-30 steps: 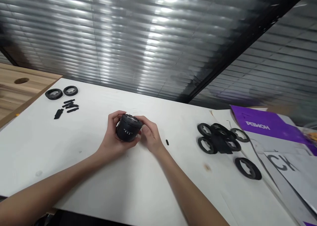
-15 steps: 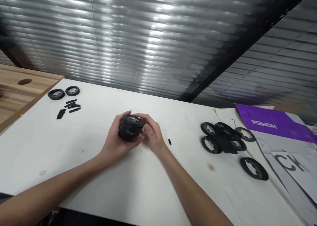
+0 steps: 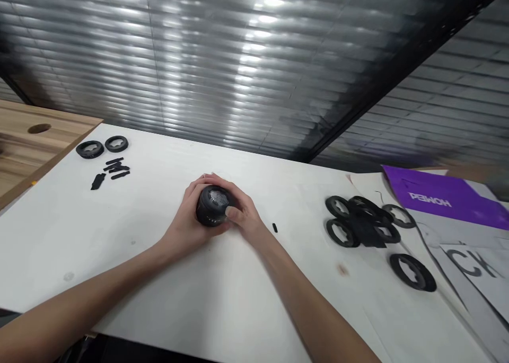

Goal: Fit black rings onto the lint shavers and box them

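A small black cylindrical speaker (image 3: 207,213), with a perforated grille on its top, is between my two hands over the white table (image 3: 167,294). My left hand (image 3: 186,217) is wrapped round its left side, thumb along the lower front. Round the far right side curve the fingers of my right hand (image 3: 246,212), its thumb pressing near the top rim. Small pale marks show on the speaker's front. To the right of my right hand lies a small black strip (image 3: 274,228).
Black rings (image 3: 116,144) and several flat black pieces (image 3: 120,175) lie at the far left. More black rings (image 3: 413,272) are at the right, some grouped round a dark piece (image 3: 366,231). A purple-and-white package (image 3: 449,193) lies beyond them. Wooden board (image 3: 59,135) borders the left; blinds rise behind.
The speaker has tilted and turned, so its grille now faces me more. My right hand has closed further round it, its thumb now at the top rim.
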{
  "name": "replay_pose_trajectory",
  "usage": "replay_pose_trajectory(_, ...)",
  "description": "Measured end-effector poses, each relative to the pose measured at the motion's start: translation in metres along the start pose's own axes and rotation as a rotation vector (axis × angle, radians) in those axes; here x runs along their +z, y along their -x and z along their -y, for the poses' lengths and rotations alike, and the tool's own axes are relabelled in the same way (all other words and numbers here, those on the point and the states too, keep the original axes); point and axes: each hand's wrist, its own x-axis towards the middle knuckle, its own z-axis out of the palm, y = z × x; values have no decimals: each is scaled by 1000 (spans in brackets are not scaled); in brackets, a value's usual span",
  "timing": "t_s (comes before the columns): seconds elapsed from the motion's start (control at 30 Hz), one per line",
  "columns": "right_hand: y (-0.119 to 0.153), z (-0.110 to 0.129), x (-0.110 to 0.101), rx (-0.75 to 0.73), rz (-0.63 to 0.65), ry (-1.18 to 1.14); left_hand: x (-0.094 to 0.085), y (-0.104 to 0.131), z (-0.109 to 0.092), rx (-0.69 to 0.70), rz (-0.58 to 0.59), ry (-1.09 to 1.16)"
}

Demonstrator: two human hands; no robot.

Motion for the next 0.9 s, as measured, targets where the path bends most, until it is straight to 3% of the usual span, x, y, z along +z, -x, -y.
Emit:
replay_pose_trajectory(0.43, -1, -1, -1, 75, 3, -37, -1, -1, 16, -3, -7, 73)
replay_pose_trajectory(0.9, 2, -6, 13, 37, -137, -59, 4, 3, 15, 60, -37, 99)
